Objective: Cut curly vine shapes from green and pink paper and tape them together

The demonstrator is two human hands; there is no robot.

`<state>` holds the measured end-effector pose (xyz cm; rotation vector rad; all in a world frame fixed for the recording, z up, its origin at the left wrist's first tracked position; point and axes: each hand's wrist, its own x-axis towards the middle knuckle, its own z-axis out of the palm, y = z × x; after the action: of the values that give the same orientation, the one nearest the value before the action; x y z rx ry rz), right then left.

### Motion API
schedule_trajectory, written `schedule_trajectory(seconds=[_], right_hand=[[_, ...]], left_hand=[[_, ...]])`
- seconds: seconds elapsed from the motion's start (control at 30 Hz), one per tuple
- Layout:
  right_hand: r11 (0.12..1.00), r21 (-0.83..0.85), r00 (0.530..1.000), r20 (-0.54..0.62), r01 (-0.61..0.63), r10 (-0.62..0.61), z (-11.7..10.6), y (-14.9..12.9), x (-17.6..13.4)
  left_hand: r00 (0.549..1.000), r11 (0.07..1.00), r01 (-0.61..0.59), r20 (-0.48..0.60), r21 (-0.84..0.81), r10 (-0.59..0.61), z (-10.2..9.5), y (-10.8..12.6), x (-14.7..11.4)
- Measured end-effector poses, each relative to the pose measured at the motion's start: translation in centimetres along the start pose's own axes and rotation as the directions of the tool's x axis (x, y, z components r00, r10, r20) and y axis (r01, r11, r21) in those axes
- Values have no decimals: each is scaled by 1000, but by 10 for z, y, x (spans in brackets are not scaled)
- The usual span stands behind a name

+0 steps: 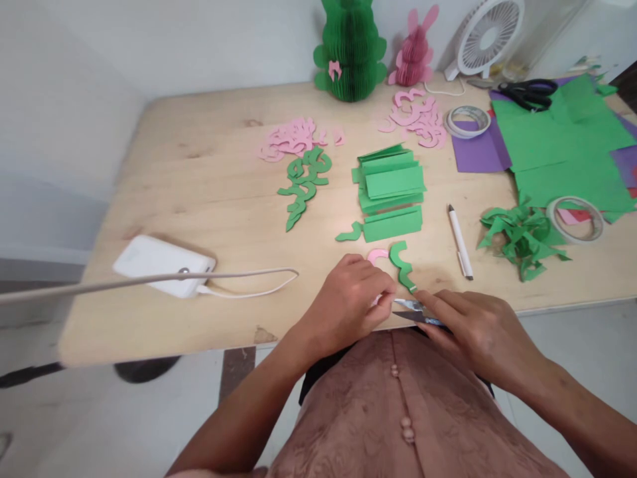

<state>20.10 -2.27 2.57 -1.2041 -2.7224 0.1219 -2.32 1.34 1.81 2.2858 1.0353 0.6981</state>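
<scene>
My right hand [470, 328] is closed around a pair of scissors [415, 317], whose blades are parted and point left. Close to the blade tips, my left hand [354, 292] is pinched at the table's front edge. A pale pinkish sliver shows at its fingertips, too small to name surely. Just beyond the hands lie a wavy green paper cutout [401, 264] and a curved pink paper cutout [379, 254], partly behind my left hand. Folded green paper strips [393, 182] sit farther back, with a small green cutout [349, 233] beside them.
Pink cutouts [291, 138] and green cutouts [302, 182] lie mid-table. A white pen [460, 242], green scraps [520, 236], tape rolls [468, 122] and green sheets [562, 149] are at right. At left, a cable runs from a white power bank [162, 262]. Paper figures [351, 50] and a fan [490, 36] stand behind.
</scene>
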Motion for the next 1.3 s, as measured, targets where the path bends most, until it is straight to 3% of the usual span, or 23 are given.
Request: schedule_trajectory(seconds=[0.23, 0.57, 0.8, 1.3], right_hand=[[1000, -17, 1000, 18, -16, 16, 0, 1, -1], [1000, -19, 1000, 15, 11, -11, -1, 1, 0], [1000, -20, 1000, 13, 12, -11, 0, 0, 0], [1000, -9, 1000, 16, 6, -5, 2, -2, 0]], left_hand=[[996, 995, 44, 85, -95, -36, -5, -1, -1], [994, 998, 47, 105, -38, -43, -2, 1, -2], [996, 999, -30, 87, 36, 27, 1, 2, -3], [1000, 1000, -11, 27, 25, 10, 8, -2, -5]])
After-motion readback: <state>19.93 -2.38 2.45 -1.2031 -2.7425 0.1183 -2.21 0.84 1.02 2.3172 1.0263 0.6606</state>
